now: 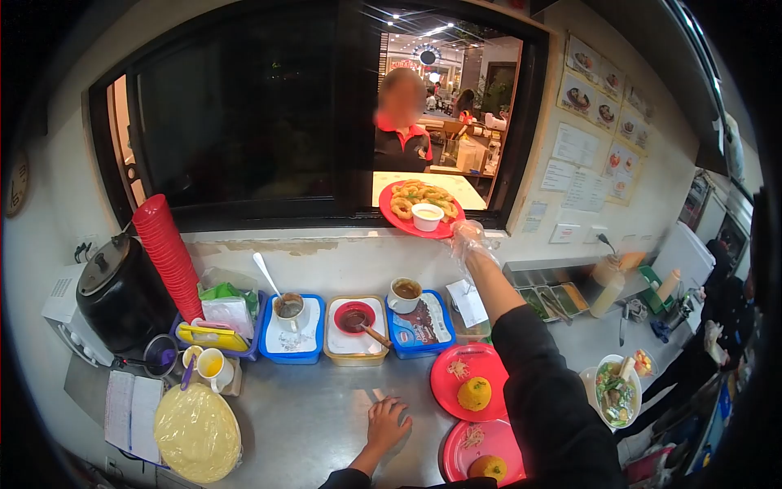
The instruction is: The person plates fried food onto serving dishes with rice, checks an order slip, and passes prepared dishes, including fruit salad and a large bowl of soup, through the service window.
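Steel desk (285,424) spans lower centre, left hand (386,424) on it, spread and holding nothing. At upper centre the plate (397,222) looks light and stiff, its rings (415,194) apt to slide; right hand (471,240) grips the rim, probably the best hold.

Red nested containers (169,257) are standing beside black cooker (104,277). Open notebook (133,411) is lying next to plastic-wrapped yellow round (197,433). Spoon (265,271) is standing in white mug (298,319) on blue tub (292,354). Clock (17,186) is hanging on wall (59,212).
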`<state>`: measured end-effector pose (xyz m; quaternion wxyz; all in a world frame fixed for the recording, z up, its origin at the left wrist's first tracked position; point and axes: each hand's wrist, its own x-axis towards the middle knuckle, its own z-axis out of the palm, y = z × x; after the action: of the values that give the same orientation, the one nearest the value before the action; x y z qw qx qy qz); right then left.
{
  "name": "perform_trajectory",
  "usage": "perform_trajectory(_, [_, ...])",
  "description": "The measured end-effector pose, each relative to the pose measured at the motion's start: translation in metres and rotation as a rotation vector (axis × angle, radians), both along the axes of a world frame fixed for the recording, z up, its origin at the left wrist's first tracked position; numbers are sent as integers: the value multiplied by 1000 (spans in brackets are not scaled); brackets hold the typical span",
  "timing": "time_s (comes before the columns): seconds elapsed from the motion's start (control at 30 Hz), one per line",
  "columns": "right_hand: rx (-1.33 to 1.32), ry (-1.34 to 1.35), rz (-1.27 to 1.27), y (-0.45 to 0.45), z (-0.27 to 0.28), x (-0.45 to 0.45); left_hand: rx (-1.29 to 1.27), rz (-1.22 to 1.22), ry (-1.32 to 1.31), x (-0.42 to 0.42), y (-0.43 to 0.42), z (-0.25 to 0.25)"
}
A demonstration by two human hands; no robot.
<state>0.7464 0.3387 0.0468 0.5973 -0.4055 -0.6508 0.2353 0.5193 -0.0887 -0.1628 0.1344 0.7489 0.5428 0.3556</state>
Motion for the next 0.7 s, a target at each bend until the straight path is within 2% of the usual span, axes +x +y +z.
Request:
perform_trajectory(0.03, [206, -133, -12, 45, -30, 17, 8, 6, 9, 1, 0, -1])
perform_trajectory(0.07, [38, -80, -53, 49, -30, 14, 6, 3, 9, 1, 1, -2])
perform_trajectory(0.1, [36, -81, -55, 37, -20, 7, 9, 7, 13, 1, 1, -3])
perform_trajectory(0.17, [-195, -126, -86, -30, 31, -18, 5, 11, 17, 2, 0, -3])
perform_trajectory(0.2, [-457, 685, 67, -81, 73, -42, 13, 15, 6, 2, 0, -1])
perform_trajectory(0.3, [-469, 812, 75, -86, 75, -47, 22, 18, -9, 1, 0, 0])
perform_trajectory(0.4, [-450, 827, 182, -99, 74, -45, 11, 13, -10, 2, 1, -1])
perform_trajectory(0.53, [-464, 804, 201, -89, 65, -39, 14, 12, -9, 3, 0, -2])
perform_trajectory(0.6, [-521, 791, 477, -88, 58, -30, 20, 2, 5, 4, 3, -1])
perform_trajectory(0.67, [-619, 854, 382, -115, 67, -29, 53, -13, 7, 5, -2, 11])
perform_trajectory(0.7, [-500, 775, 336, -163, 79, -32, 39, -71, 27, 2, -2, 5])
